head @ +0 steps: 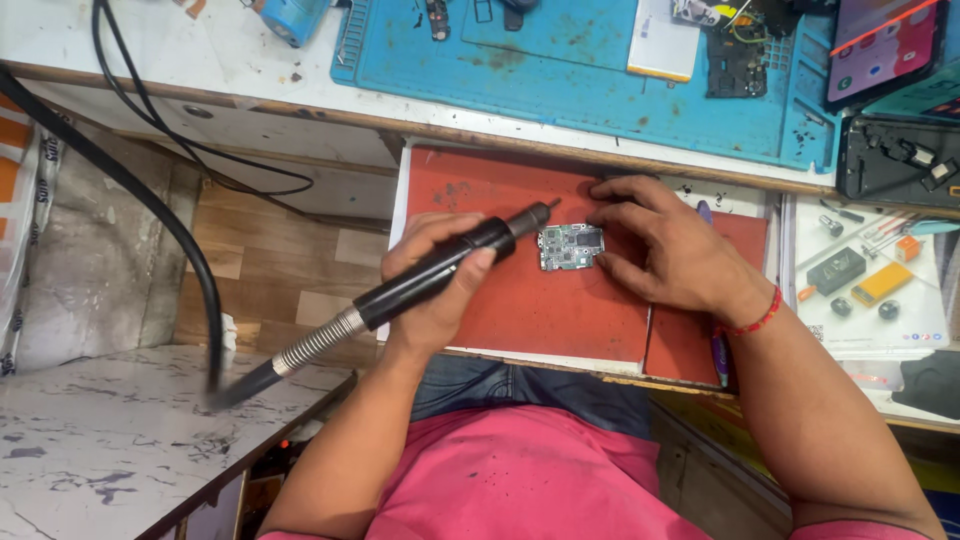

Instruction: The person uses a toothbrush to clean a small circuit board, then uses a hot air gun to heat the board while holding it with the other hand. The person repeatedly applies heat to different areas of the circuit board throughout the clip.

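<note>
While the left hand (432,275) is wrapping its grip firmly around the black hot-air handpiece (430,275), its metal nozzle is tilting down toward the upper left corner of the small circuit board (570,246), close but not visibly touching. The right hand (665,250) is lying open, holding nothing, its fingertips (606,258) pressing down just at the board's right edge to steady it. The board is lying flat on a red mat (520,310) on the pull-out surface, near the mat's middle. By the look of it, heat is being aimed at a component; the next move seems to call for a steady nozzle and a still board. The handpiece is smooth and cylindrical, ending in a ribbed metal spring sleeve (320,342) and a thick rubbery hose (150,200). The board is greenish-grey, roughly square and studded with metal shields; the mat is matte and scuffed.
</note>
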`<state>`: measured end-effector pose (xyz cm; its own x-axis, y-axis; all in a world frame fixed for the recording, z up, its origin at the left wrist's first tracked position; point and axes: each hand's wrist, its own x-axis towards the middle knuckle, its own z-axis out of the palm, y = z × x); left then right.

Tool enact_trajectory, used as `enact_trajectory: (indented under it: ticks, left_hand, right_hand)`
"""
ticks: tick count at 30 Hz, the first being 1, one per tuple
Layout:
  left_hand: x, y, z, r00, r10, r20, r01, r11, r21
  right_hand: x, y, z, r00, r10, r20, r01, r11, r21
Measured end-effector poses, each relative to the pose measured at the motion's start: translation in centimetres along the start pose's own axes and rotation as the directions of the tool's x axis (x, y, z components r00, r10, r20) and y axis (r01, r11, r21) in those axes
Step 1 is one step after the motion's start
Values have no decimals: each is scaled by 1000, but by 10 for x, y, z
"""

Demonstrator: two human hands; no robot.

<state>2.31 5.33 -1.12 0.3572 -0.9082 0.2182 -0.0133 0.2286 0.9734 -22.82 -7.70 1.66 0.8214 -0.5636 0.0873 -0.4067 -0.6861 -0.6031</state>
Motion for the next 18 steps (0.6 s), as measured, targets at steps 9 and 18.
enact_trajectory:
  ticks: [9, 18]
  left_hand:
    - [0, -3, -4, 972, 187, 143, -206, 971, 125]
    - [2, 5, -1, 935, 251, 252, -297, 941, 164]
  right_hand:
    - [3, -13, 12, 988, 142, -63, -150, 979, -137]
    - [2, -12, 9, 997, 46, -68, -46, 999, -11]
